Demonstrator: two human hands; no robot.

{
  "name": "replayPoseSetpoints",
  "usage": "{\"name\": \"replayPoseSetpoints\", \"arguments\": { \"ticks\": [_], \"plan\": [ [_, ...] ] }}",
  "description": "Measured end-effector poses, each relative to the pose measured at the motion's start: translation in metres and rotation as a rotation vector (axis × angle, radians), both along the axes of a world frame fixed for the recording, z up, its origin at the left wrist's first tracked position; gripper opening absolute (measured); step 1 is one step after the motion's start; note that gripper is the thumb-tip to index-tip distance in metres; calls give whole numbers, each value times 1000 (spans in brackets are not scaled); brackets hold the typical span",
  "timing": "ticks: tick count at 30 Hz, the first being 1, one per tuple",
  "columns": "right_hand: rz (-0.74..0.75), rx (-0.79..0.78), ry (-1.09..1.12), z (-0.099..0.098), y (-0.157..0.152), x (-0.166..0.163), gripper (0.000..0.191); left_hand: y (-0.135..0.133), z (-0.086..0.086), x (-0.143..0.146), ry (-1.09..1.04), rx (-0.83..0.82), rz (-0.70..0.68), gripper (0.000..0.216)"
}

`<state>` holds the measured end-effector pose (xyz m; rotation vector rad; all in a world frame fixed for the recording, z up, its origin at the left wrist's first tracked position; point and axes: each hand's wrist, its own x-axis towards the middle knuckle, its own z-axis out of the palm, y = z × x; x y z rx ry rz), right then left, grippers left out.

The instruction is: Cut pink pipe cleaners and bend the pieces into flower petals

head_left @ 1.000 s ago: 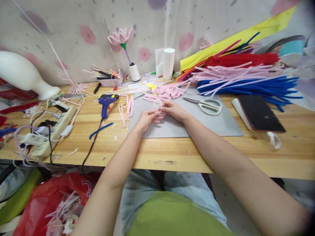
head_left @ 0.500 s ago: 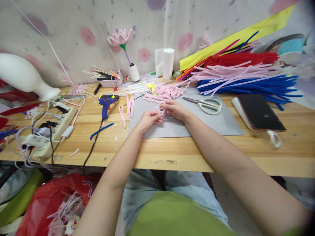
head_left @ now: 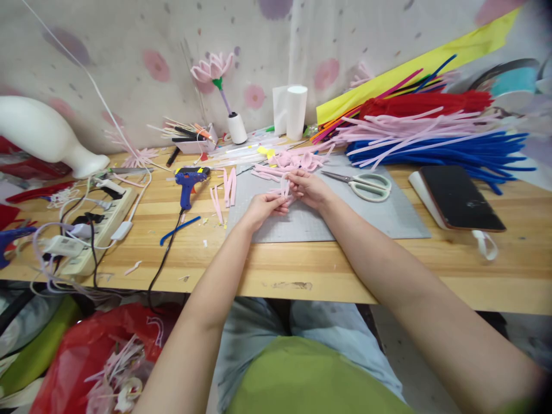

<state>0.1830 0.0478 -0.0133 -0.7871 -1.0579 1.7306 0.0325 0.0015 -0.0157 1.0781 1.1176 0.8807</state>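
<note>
Both hands meet over a grey cutting mat (head_left: 345, 221) on a wooden table. My left hand (head_left: 261, 208) pinches the lower end of a bent pink pipe cleaner (head_left: 285, 187). My right hand (head_left: 307, 188) pinches its upper part, fingers closed round it. The pipe cleaner is pressed into a narrow fold between the two hands. A heap of folded pink pieces (head_left: 288, 163) lies just beyond the hands. Scissors (head_left: 364, 185) lie on the mat to the right.
A blue glue gun (head_left: 188, 183) and a power strip (head_left: 92, 226) with cables sit at left. Bundles of pink, blue and red pipe cleaners (head_left: 431, 138) are stacked at back right. A black phone (head_left: 459, 198) lies right. A red bag (head_left: 95, 356) hangs below the table edge.
The round loop of pink pipe cleaner has been squeezed into a narrow fold. Both hands stay in nearly the same place on the mat.
</note>
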Motion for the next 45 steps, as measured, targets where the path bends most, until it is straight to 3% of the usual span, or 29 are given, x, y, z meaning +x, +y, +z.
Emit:
{"name": "replayPoseSetpoints", "arguments": {
  "ticks": [6, 11, 15, 20, 37, 42, 45],
  "plan": [
    [-81, 16, 27, -3, -1, -11, 32, -3, 6, 7, -2, -63, -20, 17],
    [-114, -3, 15, -5, -1, -13, 28, -4, 3, 9, -11, -14, -23, 21],
    [-29, -2, 64, -4, 1, -7, 29, -4, 1, 7, -39, 45, -30, 26],
    [160, -26, 99, -3, 2, -1, 30, -4, 3, 4, -87, -10, -52, 29],
    [52, -214, 295, 5, 6, 4, 13, -7, 1, 6, -12, 7, -114, 29],
    [167, -222, 240, 4, 4, 8, 7, -5, -1, 4, -80, 21, -90, 31],
    [164, -243, 240, 3, 2, 4, 5, -4, -3, 3, -91, 19, -99, 31]
  ]
}}
